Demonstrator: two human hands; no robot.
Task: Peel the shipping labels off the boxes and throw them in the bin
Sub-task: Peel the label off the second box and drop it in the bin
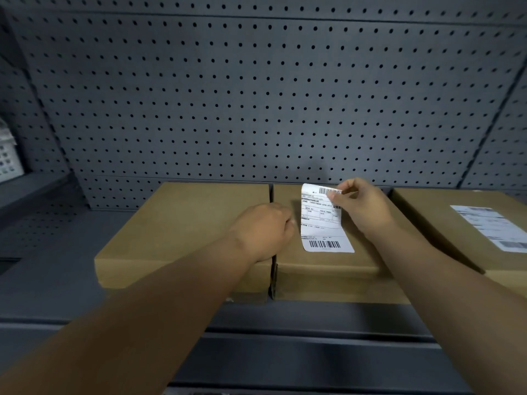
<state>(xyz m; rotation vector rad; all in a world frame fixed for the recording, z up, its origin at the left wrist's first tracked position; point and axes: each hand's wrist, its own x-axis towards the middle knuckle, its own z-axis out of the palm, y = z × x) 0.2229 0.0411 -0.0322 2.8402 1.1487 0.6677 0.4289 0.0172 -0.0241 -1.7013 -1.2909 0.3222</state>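
Three flat brown cardboard boxes lie side by side on a dark shelf. The left box (176, 232) has a bare top. On the middle box (325, 269) a white shipping label (320, 223) is partly lifted: my right hand (359, 206) pinches its far top corner and holds that end up, while the near end with a barcode still lies on the box. My left hand (265, 229) rests as a closed fist at the seam between the left and middle boxes, pressing down. The right box (445, 223) carries a flat white label (493, 226).
A dark grey pegboard wall (256, 95) rises right behind the boxes. The shelf (51, 269) stretches to the left of them, and its front lip (285, 337) runs below. A white perforated basket (8, 155) sits at the far left edge. No bin is in view.
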